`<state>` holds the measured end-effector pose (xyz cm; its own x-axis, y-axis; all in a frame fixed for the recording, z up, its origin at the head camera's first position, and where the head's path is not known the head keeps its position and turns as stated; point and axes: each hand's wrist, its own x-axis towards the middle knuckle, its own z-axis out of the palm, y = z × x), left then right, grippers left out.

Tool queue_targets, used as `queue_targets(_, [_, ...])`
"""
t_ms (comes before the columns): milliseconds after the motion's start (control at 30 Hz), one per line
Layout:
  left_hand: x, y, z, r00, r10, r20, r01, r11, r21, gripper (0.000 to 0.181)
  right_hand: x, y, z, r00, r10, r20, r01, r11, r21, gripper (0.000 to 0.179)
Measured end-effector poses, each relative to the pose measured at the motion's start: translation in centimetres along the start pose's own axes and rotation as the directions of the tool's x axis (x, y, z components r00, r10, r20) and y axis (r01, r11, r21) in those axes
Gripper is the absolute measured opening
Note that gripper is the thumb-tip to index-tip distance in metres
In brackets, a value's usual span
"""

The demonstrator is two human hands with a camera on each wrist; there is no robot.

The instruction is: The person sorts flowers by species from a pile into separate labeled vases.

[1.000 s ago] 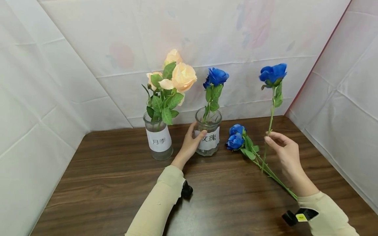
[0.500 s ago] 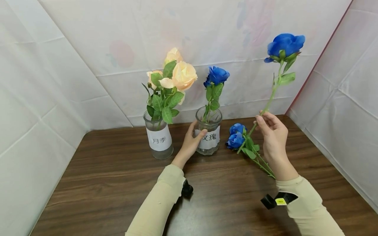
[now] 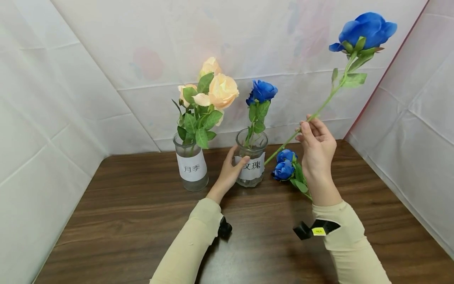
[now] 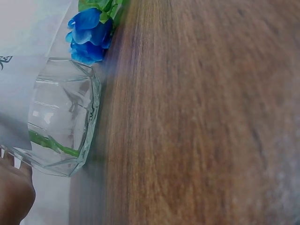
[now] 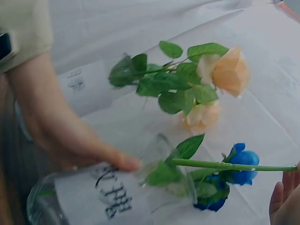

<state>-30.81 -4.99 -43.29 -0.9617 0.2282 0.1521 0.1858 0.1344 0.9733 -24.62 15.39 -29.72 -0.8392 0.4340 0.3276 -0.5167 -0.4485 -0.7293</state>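
My left hand (image 3: 228,171) grips the left side of a glass jar (image 3: 251,182) with a white label, the thumb over part of its writing. Blue roses (image 3: 264,91) stand in this jar. In the left wrist view, a green stem (image 4: 61,146) shows through the jar's glass base. My right hand (image 3: 319,152) pinches the stem of another blue rose (image 3: 370,33) between thumb and fingers. That rose slants, bloom up to the right, its lower stem end beside the jar. In the right wrist view the bare stem (image 5: 225,165) appears near the jar's mouth.
Left of the gripped jar stands a second labelled glass jar (image 3: 194,184) with cream roses (image 3: 222,91). Loose blue roses (image 3: 283,170) lie on the wooden table (image 3: 124,221) to the right, stems partly behind my right forearm. A white cloth (image 3: 142,98) hangs behind.
My right hand has moved left and up with the blue rose. The rose has gone from nearly upright to slanted, its stem end now near the jar. The left hand stays in place.
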Motion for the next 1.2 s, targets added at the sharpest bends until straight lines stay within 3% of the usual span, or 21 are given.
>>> queue_targets(67, [0.1,0.1,-0.1,1.000,-0.012,0.011,0.012,1.000,-0.004,0.070,0.1,-0.1,0.6,1.000,-0.006,0.005,0.006,1.000,0.006,0.024])
queue_targets(300, [-1.8,3.8,-0.5,1.000,-0.019,0.024,0.019,1.000,-0.007,0.069,0.7,0.2,2.5,0.997,-0.075,-0.002,0.075,0.997,0.021,0.021])
queue_targets(400, [-1.8,3.7,-0.5,1.000,-0.015,0.025,0.015,1.000,-0.002,0.068,0.9,0.5,2.9,0.995,-0.104,-0.008,0.104,0.994,0.013,0.020])
queue_targets(667, [0.0,0.2,-0.1,1.000,-0.003,0.011,0.003,1.000,-0.003,0.069,1.4,1.7,3.0,0.991,-0.136,-0.006,0.136,0.990,-0.032,0.021])
queue_targets(967, [-0.1,-0.1,0.2,0.999,0.030,-0.025,-0.029,1.000,0.007,0.074,0.9,4.8,1.8,0.988,-0.148,0.032,0.152,0.967,-0.204,0.008])
queue_targets(1200, [-0.2,0.0,0.1,1.000,-0.016,-0.016,0.016,1.000,0.010,0.081,0.0,6.8,1.2,0.990,-0.100,0.103,0.128,0.943,-0.307,0.013])
